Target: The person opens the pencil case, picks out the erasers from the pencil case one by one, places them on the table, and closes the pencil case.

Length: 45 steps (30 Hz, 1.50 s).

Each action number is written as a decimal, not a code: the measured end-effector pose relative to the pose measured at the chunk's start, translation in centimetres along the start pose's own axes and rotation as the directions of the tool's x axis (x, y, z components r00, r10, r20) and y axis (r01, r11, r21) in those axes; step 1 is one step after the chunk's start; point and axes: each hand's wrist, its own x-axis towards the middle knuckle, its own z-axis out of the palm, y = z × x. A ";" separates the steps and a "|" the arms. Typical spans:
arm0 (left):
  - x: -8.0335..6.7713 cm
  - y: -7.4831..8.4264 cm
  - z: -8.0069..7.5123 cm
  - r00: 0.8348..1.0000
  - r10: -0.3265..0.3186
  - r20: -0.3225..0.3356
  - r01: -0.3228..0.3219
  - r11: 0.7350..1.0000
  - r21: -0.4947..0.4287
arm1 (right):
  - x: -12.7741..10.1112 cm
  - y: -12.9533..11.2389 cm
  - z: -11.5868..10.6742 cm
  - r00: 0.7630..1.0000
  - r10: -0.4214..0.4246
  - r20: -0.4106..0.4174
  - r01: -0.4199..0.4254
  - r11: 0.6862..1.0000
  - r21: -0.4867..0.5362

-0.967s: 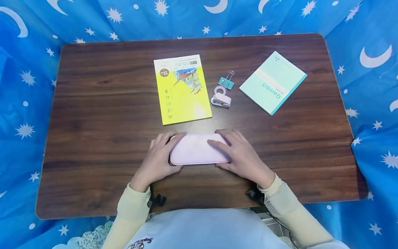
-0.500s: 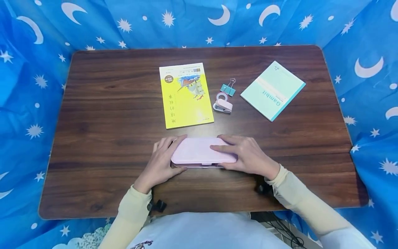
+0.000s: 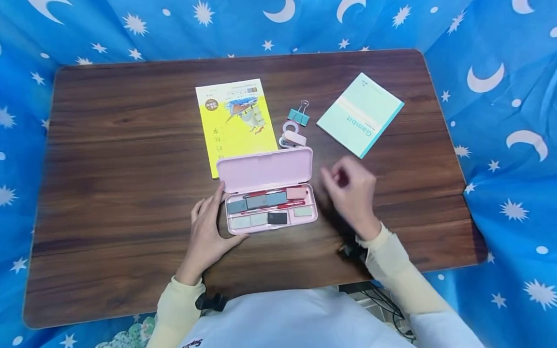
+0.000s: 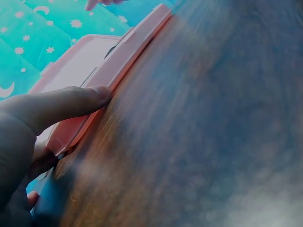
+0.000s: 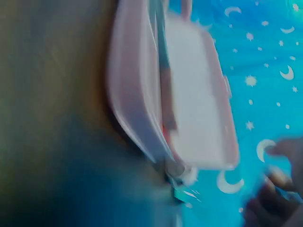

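Centrally in the head view, the pink case (image 3: 270,193) lies open on the table (image 3: 109,159), lid raised toward 12 o'clock. Its tray holds small coloured blocks and red pens. The left hand (image 3: 209,227) grips the case's 9 o'clock end, thumb on the near edge and fingers on the side wall. The right hand (image 3: 352,195) hovers at 3 o'clock from the case, apart from it, blurred, with fingers loosely curled and holding nothing. A yellow book (image 3: 235,123) lies at 12 o'clock behind the lid; a tape roller (image 3: 292,137), a clip (image 3: 298,115) and a teal notebook (image 3: 360,114) lie toward 1 o'clock.

Left wrist view: the fingers (image 4: 57,106) press the case (image 4: 109,75) wall.

Right wrist view: the case (image 5: 180,99) appears open and blurred; the hand (image 5: 277,194) shows only at 5 o'clock, and its grip cannot be told.
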 end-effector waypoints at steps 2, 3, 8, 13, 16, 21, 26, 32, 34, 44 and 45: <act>0.1 0.0 -0.3 1.000 0.004 -0.009 -0.004 1.000 0.011 | -1.3 -0.5 0.4 0.991 -0.054 0.123 0.055 0.998 -0.001; 0.1 0.0 -0.4 1.000 0.005 -0.010 -0.005 1.000 0.010 | -1.7 -0.7 0.6 0.976 -0.069 0.206 0.072 0.997 -0.009; 0.2 0.1 -0.3 1.000 -0.008 -0.011 0.008 1.000 0.012 | -2.4 -0.9 1.8 0.920 -0.027 0.390 0.074 0.991 -0.108; -0.1 0.2 -0.2 1.000 -0.024 -0.009 0.024 1.000 0.017 | -2.0 -0.5 1.3 0.934 -0.015 0.356 0.032 0.999 -0.041; -0.2 0.2 -0.4 1.000 -0.024 -0.016 0.024 1.000 0.020 | -1.6 0.1 -0.1 0.973 0.053 0.224 -0.051 0.999 -0.013; -0.3 0.0 -0.9 0.999 -0.010 -0.039 0.012 0.999 0.033 | -1.6 1.9 -2.0 0.973 0.209 0.094 -0.196 0.972 -0.131; -0.3 -0.2 -1.1 0.999 0.001 -0.052 0.001 0.999 0.033 | -2.1 3.4 -2.5 0.951 0.244 0.191 -0.196 0.951 -0.239; -0.2 -0.3 -0.9 0.999 0.003 -0.041 -0.002 1.000 0.027 | -2.1 5.0 -3.0 0.936 0.162 0.313 -0.077 0.960 -0.269; -0.2 -0.3 -0.7 0.999 0.005 -0.037 -0.004 1.000 0.019 | -2.1 5.5 -3.2 0.931 0.146 0.334 -0.058 0.964 -0.261; -0.1 -0.3 0.1 1.000 0.006 -0.003 -0.006 1.000 0.003 | -2.4 6.0 -4.6 0.906 0.203 0.373 -0.091 0.951 -0.295; 0.0 -0.2 0.2 1.000 0.007 0.001 -0.007 1.000 0.000 | -2.4 5.8 -4.8 0.908 0.210 0.361 -0.101 0.949 -0.299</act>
